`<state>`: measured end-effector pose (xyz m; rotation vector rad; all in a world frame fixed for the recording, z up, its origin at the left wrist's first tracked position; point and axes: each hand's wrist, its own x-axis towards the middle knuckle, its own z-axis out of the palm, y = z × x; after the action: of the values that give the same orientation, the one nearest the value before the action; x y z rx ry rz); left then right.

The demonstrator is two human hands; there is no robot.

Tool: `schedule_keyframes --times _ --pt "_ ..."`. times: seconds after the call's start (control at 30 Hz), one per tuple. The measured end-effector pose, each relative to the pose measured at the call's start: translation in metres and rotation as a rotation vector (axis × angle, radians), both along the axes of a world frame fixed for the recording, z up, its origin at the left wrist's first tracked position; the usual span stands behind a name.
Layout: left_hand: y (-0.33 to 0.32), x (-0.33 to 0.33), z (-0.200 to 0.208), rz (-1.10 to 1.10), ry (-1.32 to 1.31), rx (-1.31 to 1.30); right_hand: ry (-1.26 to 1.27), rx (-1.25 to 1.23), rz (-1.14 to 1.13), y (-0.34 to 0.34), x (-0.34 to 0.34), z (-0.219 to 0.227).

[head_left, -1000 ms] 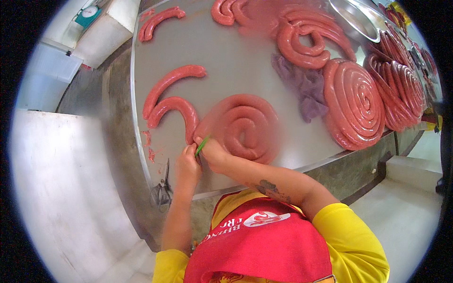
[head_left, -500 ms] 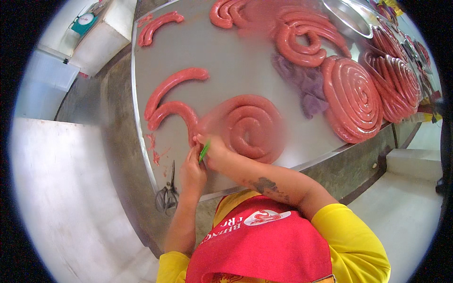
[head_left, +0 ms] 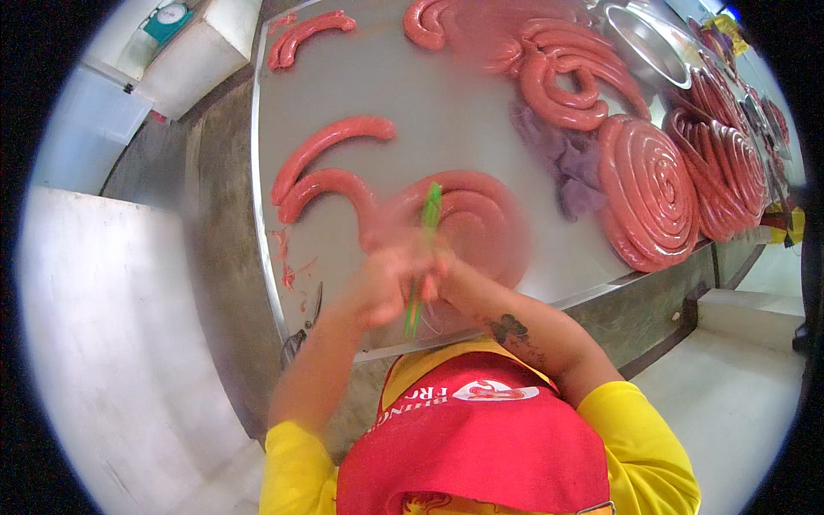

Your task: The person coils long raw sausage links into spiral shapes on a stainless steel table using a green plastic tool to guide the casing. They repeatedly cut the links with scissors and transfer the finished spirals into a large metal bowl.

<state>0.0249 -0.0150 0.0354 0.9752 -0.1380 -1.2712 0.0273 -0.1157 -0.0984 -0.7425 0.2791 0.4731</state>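
My two hands meet over the near part of the steel table, both smeared by motion. My left hand [head_left: 382, 283] is closed, its fingers against a bright green string-like strip [head_left: 432, 206]. My right hand [head_left: 442, 268] pinches the same strip beside it; the ends stick out above and below the hands. Just beyond my hands lies a coiled raw sausage [head_left: 481, 193], blurred, its free length [head_left: 330, 182] curving off to the left. A separate curved sausage piece [head_left: 343, 130] lies past that. My fingers hide where the strip and sausage may meet.
Dark-handled scissors [head_left: 296, 343] lie by my left forearm at the table's near edge. Big sausage coils [head_left: 648, 193] fill the right side, with a purple cloth [head_left: 577, 163] and a steel bowl [head_left: 644, 43]. Short links [head_left: 305, 39] sit far left. A scale [head_left: 167, 21] stands beyond.
Both hands have moved right and pulled back slightly from the sausage's end. The green strip, mostly hidden before, now shows as a long upright streak. The view has shifted a little.
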Motion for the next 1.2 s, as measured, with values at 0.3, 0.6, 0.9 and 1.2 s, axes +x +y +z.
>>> schedule_keyframes --times 0.3,0.6,0.9,1.2 --pt "-0.010 0.132 -0.029 0.394 -0.134 0.193 0.106 -0.237 -0.114 -0.020 -0.025 0.074" --pt "0.005 0.190 0.011 0.483 -0.243 0.271 -0.131 -0.124 -0.053 -0.024 -0.028 0.058" --pt "0.107 0.112 0.042 0.368 -0.757 0.444 0.005 -0.204 -0.177 -0.033 -0.009 0.087" --pt "0.081 -0.041 -0.053 0.011 -0.473 0.391 -0.019 -0.045 -0.160 -0.069 0.028 0.106"
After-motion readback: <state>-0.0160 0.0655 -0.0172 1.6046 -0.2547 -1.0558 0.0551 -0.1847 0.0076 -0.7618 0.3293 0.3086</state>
